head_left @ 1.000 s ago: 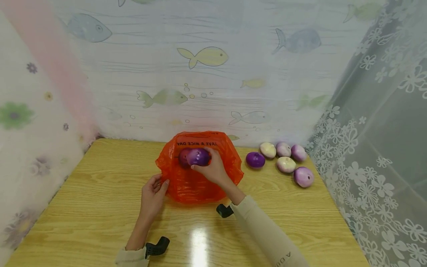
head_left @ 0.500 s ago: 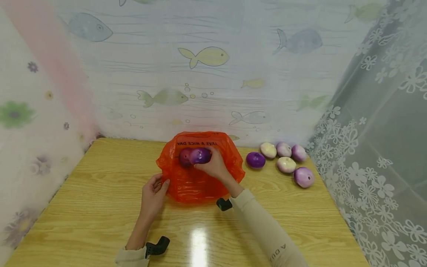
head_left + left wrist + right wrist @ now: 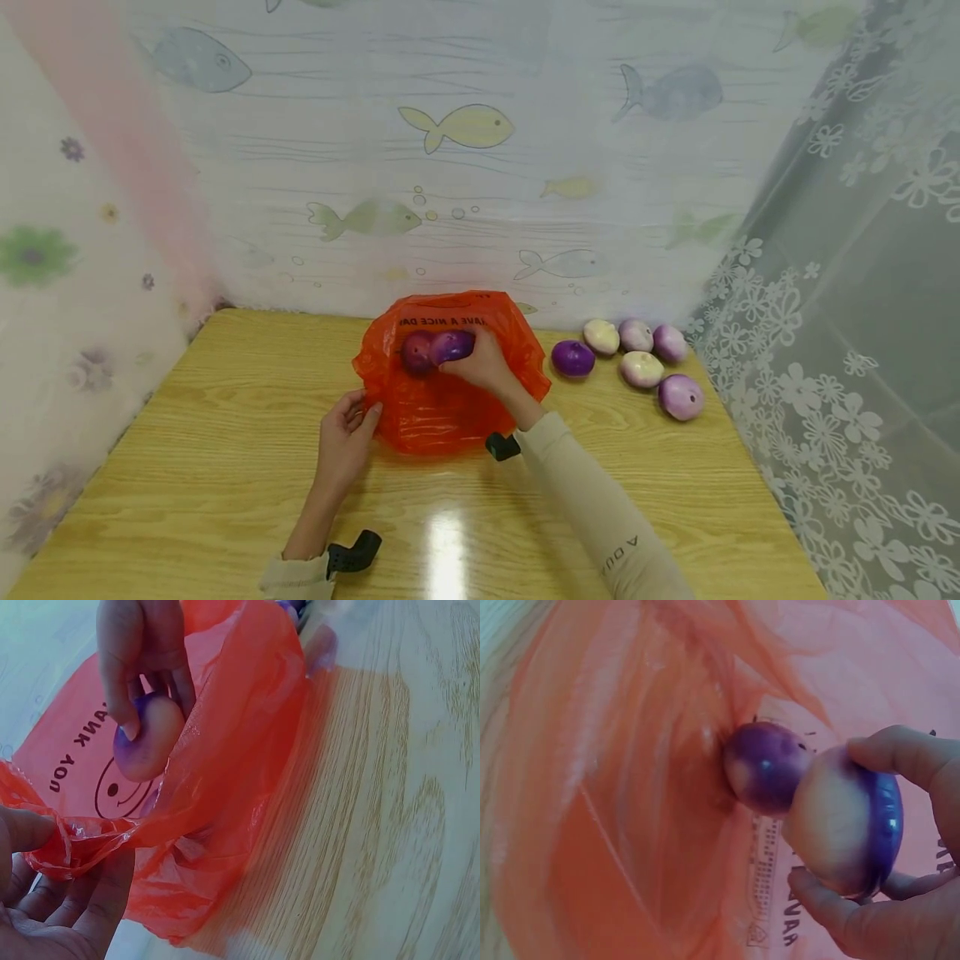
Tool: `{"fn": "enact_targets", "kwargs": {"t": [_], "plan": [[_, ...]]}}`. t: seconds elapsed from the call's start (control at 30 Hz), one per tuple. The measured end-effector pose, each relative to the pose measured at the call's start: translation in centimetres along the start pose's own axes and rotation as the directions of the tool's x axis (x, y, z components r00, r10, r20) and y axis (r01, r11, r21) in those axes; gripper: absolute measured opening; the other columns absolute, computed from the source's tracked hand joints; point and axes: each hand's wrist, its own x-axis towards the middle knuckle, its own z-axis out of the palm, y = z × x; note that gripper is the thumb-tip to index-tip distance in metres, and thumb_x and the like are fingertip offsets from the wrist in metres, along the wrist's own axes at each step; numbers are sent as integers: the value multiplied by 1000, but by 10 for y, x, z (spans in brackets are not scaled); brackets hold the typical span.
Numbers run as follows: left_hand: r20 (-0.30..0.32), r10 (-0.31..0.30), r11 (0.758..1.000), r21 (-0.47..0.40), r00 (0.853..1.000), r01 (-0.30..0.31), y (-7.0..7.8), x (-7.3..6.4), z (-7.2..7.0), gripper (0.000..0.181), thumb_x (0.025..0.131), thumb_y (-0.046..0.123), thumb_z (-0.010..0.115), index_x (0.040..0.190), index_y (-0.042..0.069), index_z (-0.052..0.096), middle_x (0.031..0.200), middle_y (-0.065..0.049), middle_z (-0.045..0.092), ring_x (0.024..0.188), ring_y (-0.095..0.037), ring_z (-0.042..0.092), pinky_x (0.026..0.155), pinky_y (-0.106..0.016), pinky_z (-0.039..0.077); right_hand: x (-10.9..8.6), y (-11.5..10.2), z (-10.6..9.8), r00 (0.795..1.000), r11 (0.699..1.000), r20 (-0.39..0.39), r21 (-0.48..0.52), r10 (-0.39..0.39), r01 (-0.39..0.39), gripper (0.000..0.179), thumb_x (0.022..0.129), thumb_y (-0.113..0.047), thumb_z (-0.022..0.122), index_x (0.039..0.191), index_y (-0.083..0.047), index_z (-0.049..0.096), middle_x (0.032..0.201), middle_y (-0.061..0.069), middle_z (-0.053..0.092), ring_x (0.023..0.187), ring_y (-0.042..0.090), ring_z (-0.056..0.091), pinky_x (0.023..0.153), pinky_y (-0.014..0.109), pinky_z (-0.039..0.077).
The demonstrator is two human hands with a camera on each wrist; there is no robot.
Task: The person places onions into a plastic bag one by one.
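Note:
A red plastic bag [image 3: 442, 421] with black print lies with its mouth facing me. My right hand [image 3: 483, 367] reaches into that mouth and grips a purple-and-white onion [image 3: 840, 825], thumb on one side and fingers on the other. Right beside it, inside the bag, rests another purple onion [image 3: 765, 769], overlapped by the held one in the right wrist view. My left hand [image 3: 345, 437] pinches the gathered left edge of the bag between thumb and fingers, seen close in the left wrist view, where the bag's rim [image 3: 82, 844] bunches up.
To the right of the bag, several onions stand grouped on the wooden table [image 3: 225, 433], among them a dark purple onion [image 3: 573, 359] nearest the bag and a pale purple onion [image 3: 681, 397]. A fish-patterned curtain [image 3: 450, 192] hangs along the table's back edge.
My right hand has moved slightly deeper into the bag, and the onion in it has turned and shifted a little right. My left hand stays at the bag's edge.

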Motion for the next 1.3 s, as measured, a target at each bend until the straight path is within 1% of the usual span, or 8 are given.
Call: {"fn": "enact_targets", "kwargs": {"t": [0.23,0.37,0.43,0.6,0.8,0.97,1.07,1.3], "plan": [[-6,-11,1000,14,1000,11,-2,-1,-1,30,93,18,58,117,0,54,112,-15,60,94,-10,57,77,-12,47,2,-5,-4,998,999,47,-20,51,-50,75,67,-13,83,130,-6,44,125,11,49,115,27,49,98,42,42],[-12,-1,1000,20,1000,2,-2,0,-1,29,93,17,58,116,0,55,111,-16,60,93,-10,58,77,-12,47,4,-4,-4,997,999,63,-25,41,-40,76,67,-11,83,131,-3,42,126,11,49,116,27,48,99,42,41],[-11,3,1000,25,1000,-3,-3,0,-1,29,93,16,58,116,0,55,111,-16,60,93,-10,58,77,-12,47,4,-4,-4,997,999,62,-21,37,-35,75,67,-11,82,130,-4,43,125,10,49,116,27,49,99,42,42],[-6,4,1000,20,1000,-4,-3,0,0,28,92,14,58,116,0,54,110,-15,60,91,-9,58,76,-12,48,3,-1,-4,999,999,22,16,43,-43,67,71,-11,79,128,-7,43,124,11,50,114,27,49,97,42,43],[6,-3,1000,21,1000,3,-4,0,1,30,93,16,58,117,-1,53,111,-16,59,92,-8,57,77,-12,47,4,3,-5,998,995,-41,92,38,-34,67,75,-9,75,130,-1,39,128,20,48,116,35,47,100,46,40],[14,-5,1000,13,1000,5,-3,0,2,31,93,16,58,118,-1,53,112,-16,59,94,-10,57,78,-11,47,6,2,-8,997,998,-76,57,5,-1,67,75,-8,75,132,3,41,129,21,48,119,37,45,101,46,38],[17,-12,1000,12,1000,12,-3,0,2,31,93,16,58,119,0,53,113,-16,59,94,-10,57,78,-12,47,4,-1,-10,996,999,-86,32,8,-5,70,75,-10,75,133,5,40,132,22,46,122,37,43,102,45,37],[12,-13,1000,16,1000,13,-1,0,2,31,93,17,57,120,2,53,114,-15,59,97,-14,57,78,-11,47,-9,-16,-19,998,998,-58,44,41,-38,69,76,-19,77,134,-4,42,132,13,48,120,26,46,101,40,40]]}}
